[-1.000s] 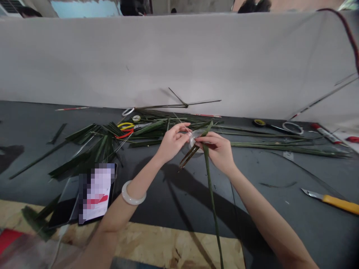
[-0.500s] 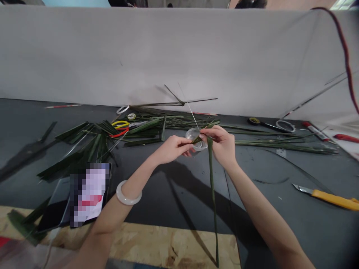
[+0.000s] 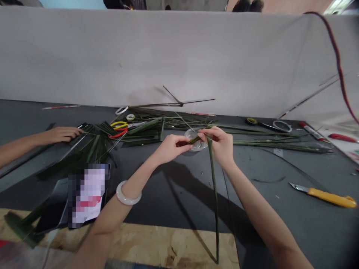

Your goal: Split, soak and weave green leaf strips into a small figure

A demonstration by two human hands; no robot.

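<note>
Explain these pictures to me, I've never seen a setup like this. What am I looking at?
There's no machine here: one camera worn on a person's head looks down at their own two bare hands. The left hand, wearing a pale round bangle, and the right hand pinch a long green leaf strip at a clear round plastic container. On the dark grey work table lie more green leaf strips, red-and-yellow-handled scissors and a yellow-handled utility knife. At far left is another person's hand.
</note>
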